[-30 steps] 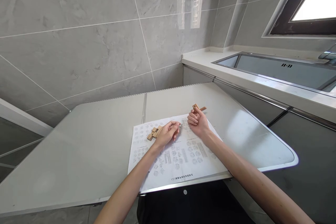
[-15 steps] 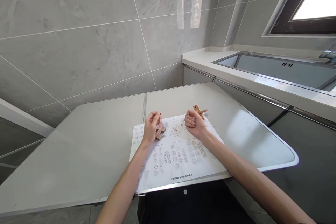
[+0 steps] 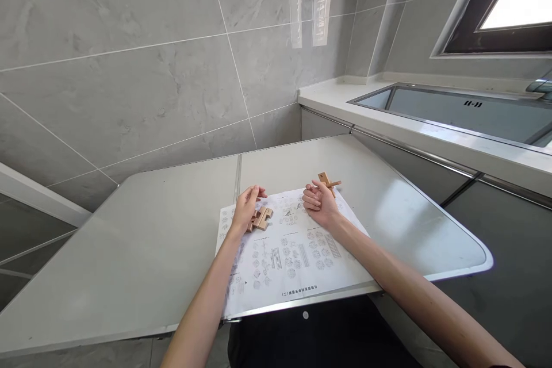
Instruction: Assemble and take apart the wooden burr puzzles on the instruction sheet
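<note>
My left hand (image 3: 246, 207) rests on a printed instruction sheet (image 3: 293, 253), fingers curled over a cluster of loose wooden puzzle pieces (image 3: 260, 218) and touching them. My right hand (image 3: 318, 203) is closed around a partly joined wooden puzzle assembly (image 3: 328, 180), whose crossed bars stick out past the fingers. The sheet lies on a grey folding table (image 3: 150, 241).
A white counter with a steel sink (image 3: 457, 112) runs along the right, above the table's right corner. Grey tiled wall stands behind. A dark window frame (image 3: 495, 29) is at upper right. The table's rounded front right corner (image 3: 483, 259) overhangs a dark floor.
My left hand moved left from the sheet's middle onto the loose wooden pieces and shifted them slightly right. My right hand stayed closed on the assembly, barely moving.
</note>
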Available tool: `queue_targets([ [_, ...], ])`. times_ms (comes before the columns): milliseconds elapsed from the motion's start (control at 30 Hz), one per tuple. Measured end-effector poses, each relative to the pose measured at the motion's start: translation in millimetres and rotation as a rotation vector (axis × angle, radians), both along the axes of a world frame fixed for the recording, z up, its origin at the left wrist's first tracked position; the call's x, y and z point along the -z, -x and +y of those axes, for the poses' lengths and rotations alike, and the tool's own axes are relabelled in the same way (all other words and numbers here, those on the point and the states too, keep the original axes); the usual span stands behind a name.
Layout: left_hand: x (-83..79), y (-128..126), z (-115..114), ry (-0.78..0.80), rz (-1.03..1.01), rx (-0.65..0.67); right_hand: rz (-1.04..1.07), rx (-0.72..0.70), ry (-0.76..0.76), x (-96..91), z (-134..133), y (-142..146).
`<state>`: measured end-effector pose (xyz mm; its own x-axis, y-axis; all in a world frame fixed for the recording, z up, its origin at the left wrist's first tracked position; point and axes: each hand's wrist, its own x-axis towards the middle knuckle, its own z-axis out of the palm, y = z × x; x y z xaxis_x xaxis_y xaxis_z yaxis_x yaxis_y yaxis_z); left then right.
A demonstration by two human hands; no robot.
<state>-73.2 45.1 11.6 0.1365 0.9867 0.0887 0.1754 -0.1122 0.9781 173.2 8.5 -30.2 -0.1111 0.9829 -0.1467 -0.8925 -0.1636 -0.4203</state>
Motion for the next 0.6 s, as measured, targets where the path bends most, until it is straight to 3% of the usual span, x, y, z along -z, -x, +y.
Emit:
queue_targets([
  [333,17.8,-23,-13,0.033,-0.128,-0.133,-0.103,0.110,-0.043,1.2,4,-8],
  [600,4.8,-11,-26,-0.077,0.093,-0.046,-0.421,0.084,-0.134,-8.0,-2,0],
])
